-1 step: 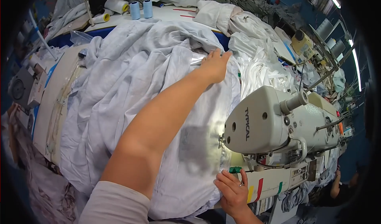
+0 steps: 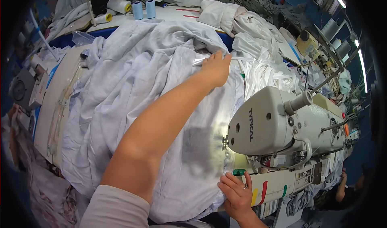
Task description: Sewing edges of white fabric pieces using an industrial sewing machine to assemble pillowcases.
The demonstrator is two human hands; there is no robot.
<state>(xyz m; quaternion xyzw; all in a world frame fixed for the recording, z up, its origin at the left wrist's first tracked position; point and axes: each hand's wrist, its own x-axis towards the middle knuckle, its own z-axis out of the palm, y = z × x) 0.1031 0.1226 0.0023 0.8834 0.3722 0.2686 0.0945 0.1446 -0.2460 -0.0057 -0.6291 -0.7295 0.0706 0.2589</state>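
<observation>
A large white cloth lies in loose folds over the sewing table, its right-hand edge running under the needle end of a white sewing machine. My left arm stretches across the cloth. At its far right edge my left hand has its fingers bent closed, and a narrow white strip runs from them to the right. My right hand, with a ring on it, rests by the near edge of the cloth in front of the machine. Its fingers are stretched and apart, beside green tape on the bed.
A heap of white strips lies behind the machine. Light blue thread spools and white cones stand at the back. Pale garments are piled at the far right. Another person's arm shows at the right rim.
The white strip now shows to the right of my left hand, where it was not visible before. My left arm has shifted very slightly to the left; my right hand stays in place.
</observation>
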